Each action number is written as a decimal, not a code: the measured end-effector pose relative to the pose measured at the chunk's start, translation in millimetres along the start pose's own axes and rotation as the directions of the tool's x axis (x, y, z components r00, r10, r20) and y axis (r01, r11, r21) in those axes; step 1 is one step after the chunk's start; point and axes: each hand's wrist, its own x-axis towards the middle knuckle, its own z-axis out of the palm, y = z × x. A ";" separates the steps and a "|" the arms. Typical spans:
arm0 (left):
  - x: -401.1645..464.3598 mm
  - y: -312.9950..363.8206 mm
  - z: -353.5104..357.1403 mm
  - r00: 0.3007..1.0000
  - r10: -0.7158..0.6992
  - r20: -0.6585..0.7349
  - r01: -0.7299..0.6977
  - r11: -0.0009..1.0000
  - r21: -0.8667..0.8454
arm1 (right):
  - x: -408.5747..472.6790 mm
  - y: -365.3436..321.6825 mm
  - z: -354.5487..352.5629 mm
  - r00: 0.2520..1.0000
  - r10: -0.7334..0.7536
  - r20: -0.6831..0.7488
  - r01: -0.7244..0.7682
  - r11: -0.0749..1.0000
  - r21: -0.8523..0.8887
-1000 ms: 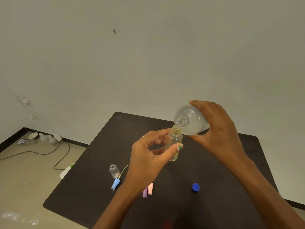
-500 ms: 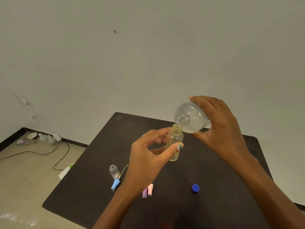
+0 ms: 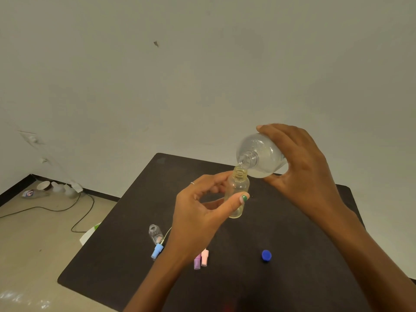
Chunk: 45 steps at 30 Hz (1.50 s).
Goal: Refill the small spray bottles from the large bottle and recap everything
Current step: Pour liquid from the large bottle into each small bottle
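Pale wall fills the upper frame, with the dark worktop (image 3: 292, 221) below it. At the right, my right hand (image 3: 299, 167) grips the large bottle (image 3: 262, 155), tilted so its long axis slopes down to the left. Its mouth sits just above the open neck of the small spray bottle (image 3: 237, 192), held upright between the thumb and fingers of my left hand (image 3: 202, 212) at the centre. I judge the two mouths must stay aligned, or liquid spills. Another small bottle (image 3: 155, 234) and the blue cap (image 3: 266, 255) lie lower, uncapped.

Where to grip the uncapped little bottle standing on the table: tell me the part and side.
Pinch the small clear bottle around its straight body, below the open neck, coming from above and its left. It stands upright, and the blue sprayer lies close on its right.
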 end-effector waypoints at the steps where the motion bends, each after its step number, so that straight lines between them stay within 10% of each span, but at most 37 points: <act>1: -0.1 0.0 -0.4 1.000 0.002 -0.002 -0.002 1.000 0.001 | 0.5 0.1 -0.6 1.000 -0.002 -0.002 0.002 1.000 -0.003; 45: -0.4 13.5 -4.4 1.000 -0.002 -0.007 0.001 0.994 -0.111 | 13.4 -6.9 -10.9 0.998 -0.062 0.013 0.063 0.996 -0.059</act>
